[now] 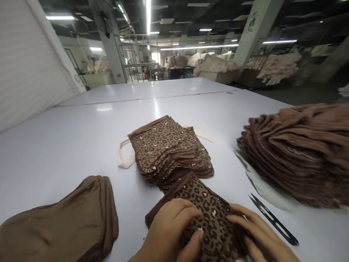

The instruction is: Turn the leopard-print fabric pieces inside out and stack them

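A leopard-print fabric piece with small pink motifs and a dark brown edge lies in front of me. My left hand rests on its left part, fingers bent and the thumb apart from them. At its right edge, my right hand has the cloth between fingers and thumb. Just beyond lies a stack of similar leopard-print pieces, fanned toward the right and touching the near piece. A pale strip loops out from the stack's left side. Black thread snips lie right of my right hand.
Folded brown fabric lies at the near left. A tall pile of brown plush fabric stands at the right, with a pale sheet at its foot. The white table reaches far back. White material rises at the left.
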Motion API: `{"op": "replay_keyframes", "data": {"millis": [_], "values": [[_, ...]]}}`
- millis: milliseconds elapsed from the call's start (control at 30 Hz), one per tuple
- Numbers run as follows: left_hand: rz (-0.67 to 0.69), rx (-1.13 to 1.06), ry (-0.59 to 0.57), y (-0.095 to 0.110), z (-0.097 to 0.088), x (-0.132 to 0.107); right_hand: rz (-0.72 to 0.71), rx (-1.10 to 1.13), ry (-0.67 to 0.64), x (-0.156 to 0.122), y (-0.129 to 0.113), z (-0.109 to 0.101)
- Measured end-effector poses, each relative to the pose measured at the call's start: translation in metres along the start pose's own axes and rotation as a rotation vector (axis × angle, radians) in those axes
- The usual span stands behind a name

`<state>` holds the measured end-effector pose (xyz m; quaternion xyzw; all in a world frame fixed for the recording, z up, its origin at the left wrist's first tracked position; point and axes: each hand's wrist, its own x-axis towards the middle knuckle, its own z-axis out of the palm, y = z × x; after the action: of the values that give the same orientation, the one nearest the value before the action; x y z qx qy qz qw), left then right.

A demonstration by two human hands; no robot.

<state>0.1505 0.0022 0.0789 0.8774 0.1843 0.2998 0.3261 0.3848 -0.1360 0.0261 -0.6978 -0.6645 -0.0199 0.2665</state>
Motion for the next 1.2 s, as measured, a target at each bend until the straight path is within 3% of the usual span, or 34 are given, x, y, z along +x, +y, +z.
{"op": "replay_keyframes", "data": {"millis": [100, 167, 333, 467, 600, 733, 833, 1033, 1200], "values": [[-0.104, 0.163, -0.200, -0.008, 0.033, -0.001, 0.527, 0.033, 0.035, -0.009, 0.007, -0.008], [-0.120, 0.272, -0.306, -0.020, 0.045, -0.006, 0.657, 0.029, 0.024, -0.009, 0.009, -0.007], [0.008, 0.355, -0.450, -0.043, 0.037, -0.009, 0.637, 0.136, -0.129, -0.007, -0.001, 0.005], [-0.129, 0.309, -0.385, -0.018, 0.037, 0.006, 0.644, 0.265, -0.188, -0.011, -0.012, 0.006], [-0.325, 0.222, -0.357, 0.019, 0.071, 0.022, 0.637, 0.339, -0.186, -0.017, -0.017, 0.008], [-0.437, 0.328, -0.396, 0.028, 0.106, 0.026, 0.648, 0.319, -0.159, -0.023, -0.020, 0.011], [-0.411, 0.269, -0.334, 0.020, 0.113, 0.021, 0.695, 0.230, -0.123, -0.027, -0.022, 0.012], [-0.383, 0.027, -0.213, 0.011, 0.106, 0.009, 0.689, 0.216, -0.089, -0.023, -0.029, 0.007], [-0.316, -0.119, -0.119, 0.010, 0.109, 0.000, 0.615, 0.312, -0.208, -0.017, -0.033, 0.011]]}}
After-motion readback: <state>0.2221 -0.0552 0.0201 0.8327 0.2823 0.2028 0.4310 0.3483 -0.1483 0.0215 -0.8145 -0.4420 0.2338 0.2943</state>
